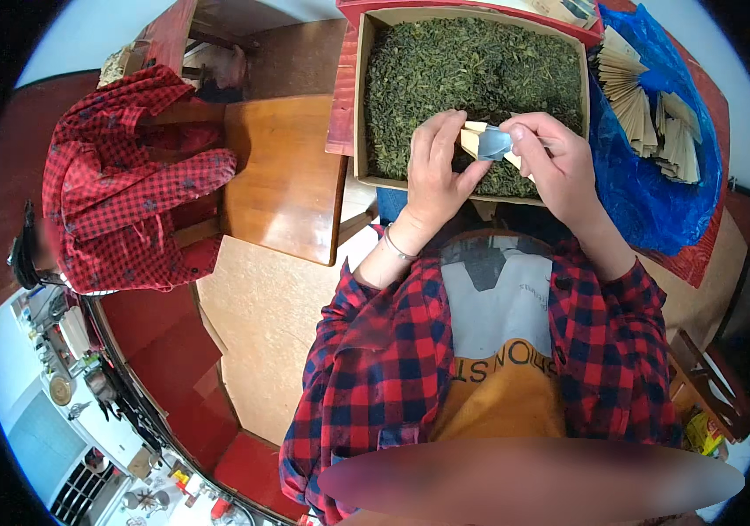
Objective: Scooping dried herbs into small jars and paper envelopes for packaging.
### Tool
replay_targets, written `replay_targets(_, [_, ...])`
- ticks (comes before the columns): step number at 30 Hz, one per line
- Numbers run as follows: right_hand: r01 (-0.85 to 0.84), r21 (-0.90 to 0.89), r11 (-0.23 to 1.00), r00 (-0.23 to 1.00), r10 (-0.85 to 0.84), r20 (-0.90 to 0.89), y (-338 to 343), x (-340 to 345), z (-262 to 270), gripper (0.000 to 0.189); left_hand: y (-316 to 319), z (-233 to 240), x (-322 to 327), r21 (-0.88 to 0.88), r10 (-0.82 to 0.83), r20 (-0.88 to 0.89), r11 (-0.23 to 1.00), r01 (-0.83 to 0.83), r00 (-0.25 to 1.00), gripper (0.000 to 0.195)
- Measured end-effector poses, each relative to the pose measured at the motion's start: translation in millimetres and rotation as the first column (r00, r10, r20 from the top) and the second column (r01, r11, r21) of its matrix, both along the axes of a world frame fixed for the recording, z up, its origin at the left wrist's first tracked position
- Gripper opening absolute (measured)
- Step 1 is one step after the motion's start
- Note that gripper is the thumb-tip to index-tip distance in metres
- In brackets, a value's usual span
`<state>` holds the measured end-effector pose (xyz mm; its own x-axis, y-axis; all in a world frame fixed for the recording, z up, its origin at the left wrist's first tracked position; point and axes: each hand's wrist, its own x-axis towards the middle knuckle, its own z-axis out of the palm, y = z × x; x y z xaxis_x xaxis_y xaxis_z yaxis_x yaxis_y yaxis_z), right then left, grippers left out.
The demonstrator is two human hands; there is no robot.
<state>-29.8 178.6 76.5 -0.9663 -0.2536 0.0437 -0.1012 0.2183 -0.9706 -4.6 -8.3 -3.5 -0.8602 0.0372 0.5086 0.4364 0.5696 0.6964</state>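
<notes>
My left hand curls its fingers and thumb around a small cream paper bag above a cardboard box. At the bag's mouth is a silvery metal scoop, which my right hand pinches between thumb and fingers. More cream paper shows beside the right thumb, and the fingers partly hide the bag. How far the scoop reaches into the bag cannot be told. Loose dried green leaves, resembling tea, fill the box beneath both hands.
Fanned stacks of flat paper bags lie on blue plastic sheeting to the right. A wooden bench stands to the left, with a red checked jacket beyond it. A wooden chair is at lower right.
</notes>
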Motion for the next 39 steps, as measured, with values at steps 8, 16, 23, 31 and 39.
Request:
replay_targets(8, [-0.026, -0.136, 0.990, 0.989, 0.045, 0.144, 10.4, -3.2, -4.9, 0.021, 1.6, -1.5, -2.1, 0.047, 0.010, -0.033, 0.999, -0.008, 0.999, 0.073])
replay_targets(16, [0.192, -0.138, 0.972, 0.980, -0.196, -0.018, 56.3, -27.0, -14.4, 0.023, -0.7, -2.0, -6.1, 0.072, 0.046, -0.033, 0.996, -0.044, 0.998, 0.071])
replay_targets(23, [0.313, 0.366, 0.876, 0.907, -0.161, -0.390, 58.7, -46.9, -46.2, 0.021, -3.3, -1.7, -6.5, 0.023, 0.067, -0.062, 0.998, -0.066, 0.996, 0.068])
replay_targets(31, [0.093, 0.492, 0.865, 0.993, -0.045, -0.109, 38.5, -66.1, -57.1, 0.021, -0.4, 3.2, -7.3, 0.034, 0.067, -0.048, 0.997, -0.066, 0.997, 0.068])
replay_targets(39, [0.176, -0.052, 0.983, 0.967, -0.162, 0.196, 43.2, -71.1, -41.3, 0.025, 2.8, 2.5, -8.7, 0.060, 0.071, -0.026, 0.996, -0.070, 0.997, 0.066])
